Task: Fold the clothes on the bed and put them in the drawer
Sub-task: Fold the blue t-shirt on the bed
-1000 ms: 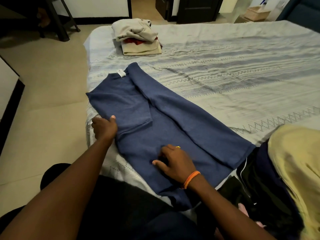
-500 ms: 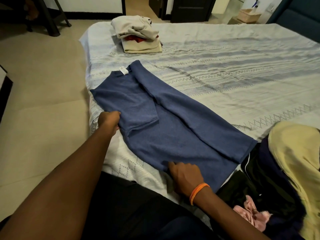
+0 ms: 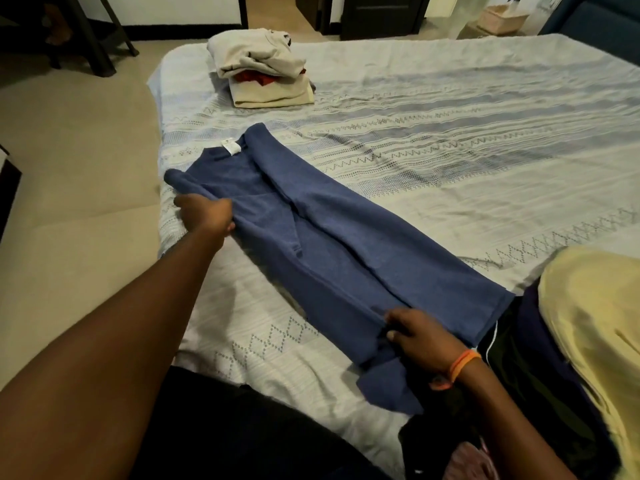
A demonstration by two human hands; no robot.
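Observation:
A blue T-shirt (image 3: 346,251) lies lengthwise on the patterned bed (image 3: 450,140), its right side folded over the middle and a white label showing at the collar. My left hand (image 3: 204,213) grips the shirt's left edge near the sleeve and lifts it off the sheet. My right hand (image 3: 419,337), an orange band on its wrist, pinches the left edge at the hem, close to me. A pile of unfolded clothes, yellow (image 3: 595,323) over dark pieces (image 3: 519,375), sits at the bed's near right.
A stack of folded beige and red clothes (image 3: 263,74) stands at the bed's far left corner. Beige floor (image 3: 69,202) runs along the left of the bed. Dark chair legs (image 3: 97,39) and a dark door are beyond.
Both hands have taken hold of the shirt's left edge and raised it, pulling it inward over the body. My right hand slid from the shirt's middle down to the hem.

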